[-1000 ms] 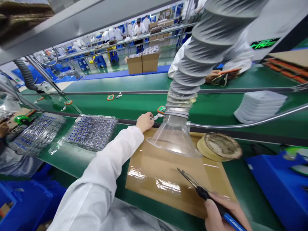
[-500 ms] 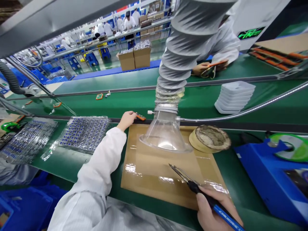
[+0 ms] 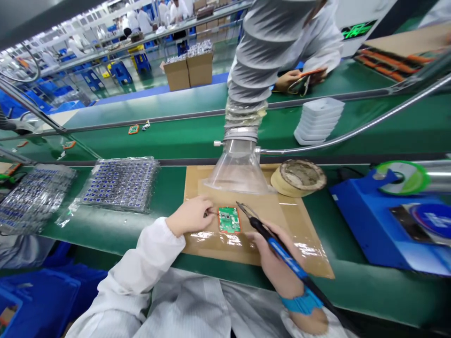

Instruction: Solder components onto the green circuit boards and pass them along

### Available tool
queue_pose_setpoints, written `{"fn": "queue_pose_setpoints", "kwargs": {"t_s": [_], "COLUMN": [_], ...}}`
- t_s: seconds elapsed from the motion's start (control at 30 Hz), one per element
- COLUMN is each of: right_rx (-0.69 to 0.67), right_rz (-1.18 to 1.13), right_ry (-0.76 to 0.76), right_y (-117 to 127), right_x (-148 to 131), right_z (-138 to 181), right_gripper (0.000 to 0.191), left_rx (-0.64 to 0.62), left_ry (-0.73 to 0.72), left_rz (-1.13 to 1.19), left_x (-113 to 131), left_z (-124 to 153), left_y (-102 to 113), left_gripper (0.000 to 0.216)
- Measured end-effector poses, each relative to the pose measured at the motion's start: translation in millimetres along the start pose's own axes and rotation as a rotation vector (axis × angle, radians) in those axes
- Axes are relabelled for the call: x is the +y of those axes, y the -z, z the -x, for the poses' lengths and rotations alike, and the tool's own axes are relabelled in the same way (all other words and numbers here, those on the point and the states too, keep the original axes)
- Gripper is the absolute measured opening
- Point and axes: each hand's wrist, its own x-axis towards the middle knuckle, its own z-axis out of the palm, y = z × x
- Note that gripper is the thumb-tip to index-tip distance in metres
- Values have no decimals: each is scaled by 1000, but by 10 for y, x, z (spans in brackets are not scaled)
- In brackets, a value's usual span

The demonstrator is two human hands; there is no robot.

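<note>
A small green circuit board [image 3: 229,219] lies flat on a tan cardboard mat [image 3: 310,256] taped to the green bench. My left hand [image 3: 190,215] is closed in a pinch at the board's left edge, on a thin wire or lead there. My right hand [image 3: 272,260] grips a blue-and-black soldering iron [image 3: 278,247] like a pen; its tip sits just right of the board's top corner. A clear funnel hood [image 3: 238,170] on a grey ribbed duct hangs just behind the board.
A worn tape roll [image 3: 299,176] sits right of the hood, a blue soldering station [image 3: 387,220] further right. Trays of small blue parts [image 3: 120,183] lie to the left. Behind runs a green conveyor [image 3: 176,138] with stacked white trays [image 3: 319,121]; a person across it holds something orange.
My left hand drew back from the conveyor edge, bringing the circuit board onto the mat. My right hand moved the soldering iron up to the board. The view tilted downward.
</note>
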Motion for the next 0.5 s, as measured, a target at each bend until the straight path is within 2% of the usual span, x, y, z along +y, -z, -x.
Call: {"fn": "queue_pose_setpoints", "kwargs": {"t_s": [0.07,0.13,0.2,0.37,0.43,0.5], "right_rx": [-133,-242,-305,-292,-252,-243], "right_rz": [-36,-53,1,146,110,-20], "right_ry": [20,106,203,351,313,207], "right_y": [-104,-191,-249,-251,-216,-185], "right_x": [-54,-82,-79,-3,-13,-76], "right_z": [24,43,55,59,62,70], "right_gripper": [35,34,33,30,31,33], "left_rx": [30,65,71,26,-39,-117], "left_ry": [52,101,134,103,36,-31], "left_rz": [13,98,209,424,450,450], "left_x": [62,88,108,194,235,281], "left_z": [52,140,235,388,410,419], "left_y": [5,55,125,218,191,131], "left_gripper": [11,18,15,21,28,32]}}
